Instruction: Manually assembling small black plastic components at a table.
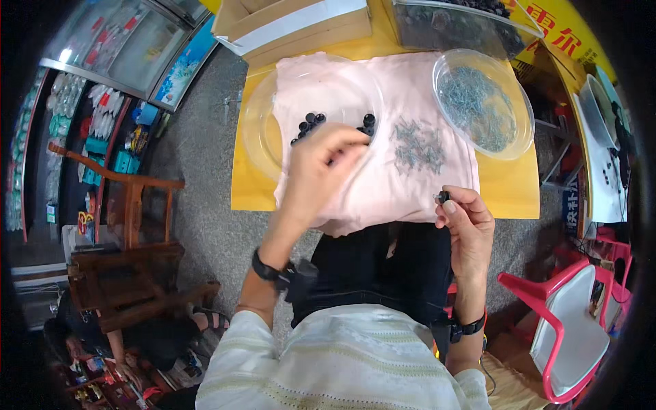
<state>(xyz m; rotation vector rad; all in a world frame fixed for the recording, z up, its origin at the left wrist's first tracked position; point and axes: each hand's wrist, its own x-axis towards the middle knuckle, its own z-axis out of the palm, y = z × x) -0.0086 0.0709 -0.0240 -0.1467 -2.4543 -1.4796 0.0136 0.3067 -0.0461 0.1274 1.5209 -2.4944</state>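
Observation:
My right hand (471, 225) is closed, pinching a small black cap-like part (444, 197) between thumb and fingers, just off the cloth's near right edge. A small pale or metallic bit shows at the part's left side. My left hand (324, 160), slightly blurred, is over the clear round basin (256, 140) with its fingers curled together. What the fingers hold, if anything, is hidden. Several black round parts (311, 119) lie in the basin beyond the hand. More black parts (369, 121) sit right by the left fingertips. On the pink cloth (410, 89), a loose pile of small metal screws or pins (418, 147) lies between the hands.
A clear tub (527, 137) of similar metal pieces stands at the right. Behind are a cardboard box (301, 31) and a clear bin (451, 31) of dark parts, on the yellow table (512, 198). A pink-framed chair (560, 328) and a wooden chair (130, 253) flank me; a person (137, 342) is at lower left.

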